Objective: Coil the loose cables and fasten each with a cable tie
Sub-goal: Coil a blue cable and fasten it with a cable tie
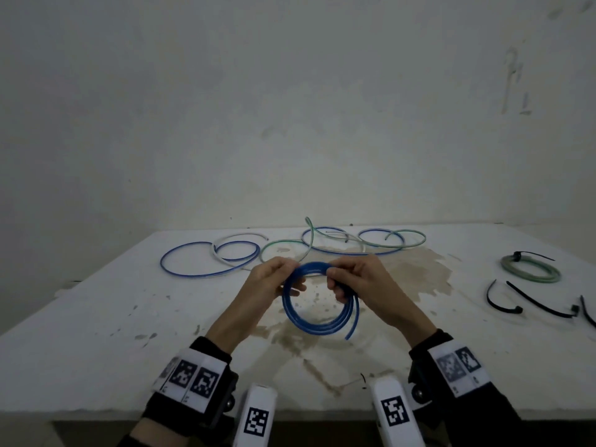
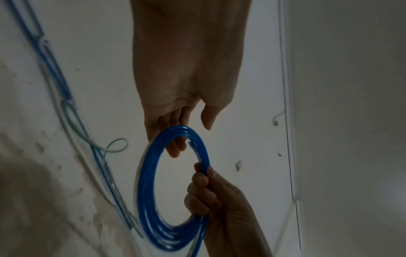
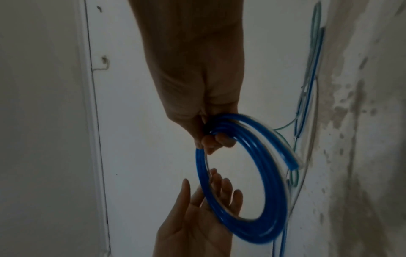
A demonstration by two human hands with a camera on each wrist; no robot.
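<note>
Progress stood at 1 green coil (image 1: 530, 270) tied near the tabletop (image 1: 96, 317) right edge. Right hand (image 1: 358, 280) gripped the blue coil (image 1: 317, 301) above the tabletop's middle; left hand (image 1: 274, 279) fingers lay relaxed against it. Loose cables (image 1: 209, 259) remained along the far edge, spare ties (image 1: 535, 301) unused; 1 tie was cut off.
</note>
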